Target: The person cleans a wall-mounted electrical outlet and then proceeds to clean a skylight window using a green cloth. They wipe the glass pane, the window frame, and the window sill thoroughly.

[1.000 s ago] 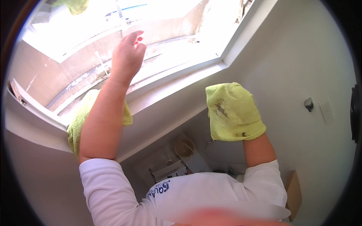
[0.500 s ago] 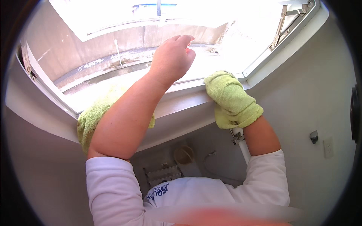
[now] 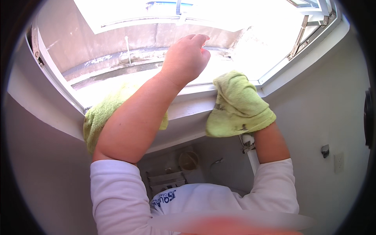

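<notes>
My left hand (image 3: 185,59) is raised in the window opening, fingers curled inward; what they hold, if anything, is hidden. Beneath that forearm, a yellow-green cloth (image 3: 96,119) drapes over the left part of the white sill. A second yellow-green cloth (image 3: 239,102) with dark smudges covers my right hand (image 3: 256,102), which presses it to the lower window frame (image 3: 261,87). The fingers on that side are out of sight under the fabric. One loose flap of this cloth hangs below the sill edge (image 3: 192,107).
Metal hinge arms (image 3: 298,37) flank the opening on the right, with another hinge (image 3: 36,49) at left. Outside stands a concrete wall (image 3: 137,37) with a thin white pipe (image 3: 128,50). Below are a round bucket (image 3: 188,160), a rack (image 3: 166,179) and a wall socket (image 3: 339,163).
The right-hand cloth has shifted and spread, its loose flap swinging left and lower. My left hand keeps its curled pose while the whole view moves slightly.
</notes>
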A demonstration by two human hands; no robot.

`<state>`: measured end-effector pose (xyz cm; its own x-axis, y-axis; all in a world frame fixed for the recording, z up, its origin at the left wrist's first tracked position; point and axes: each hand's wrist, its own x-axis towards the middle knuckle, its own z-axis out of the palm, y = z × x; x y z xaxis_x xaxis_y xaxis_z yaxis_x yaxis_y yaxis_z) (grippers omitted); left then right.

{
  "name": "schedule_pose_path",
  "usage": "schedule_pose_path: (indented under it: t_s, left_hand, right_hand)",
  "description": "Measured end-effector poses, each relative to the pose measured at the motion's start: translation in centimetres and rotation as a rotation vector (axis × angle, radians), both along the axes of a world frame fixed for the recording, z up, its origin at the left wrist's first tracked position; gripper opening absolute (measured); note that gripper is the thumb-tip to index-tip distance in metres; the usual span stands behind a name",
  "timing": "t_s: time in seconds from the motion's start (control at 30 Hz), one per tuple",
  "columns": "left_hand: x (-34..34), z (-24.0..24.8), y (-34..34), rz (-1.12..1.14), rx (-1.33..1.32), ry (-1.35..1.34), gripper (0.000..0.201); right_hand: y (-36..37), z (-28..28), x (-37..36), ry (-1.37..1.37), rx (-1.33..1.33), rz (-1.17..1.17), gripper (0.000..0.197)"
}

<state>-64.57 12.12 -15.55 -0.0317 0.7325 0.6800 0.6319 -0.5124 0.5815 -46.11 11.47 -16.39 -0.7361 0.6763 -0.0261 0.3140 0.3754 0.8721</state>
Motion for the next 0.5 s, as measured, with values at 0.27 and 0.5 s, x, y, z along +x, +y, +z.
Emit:
schedule_pose_path:
  t_s: [0.27,0.5]
  left_hand:
    - [0.1,-0.1,-0.1,-0.003,-0.082,0.012,0.03]
    - [0.7,0.1,-0.3,-0.012,-0.08,0.047,0.029]
  right_hand:
    - [1.0,3.7,-0.8,0.261,-0.456,0.017,0.017]
    - [1.5,3.0,-1.3,0.333,-0.516,0.145,0.019]
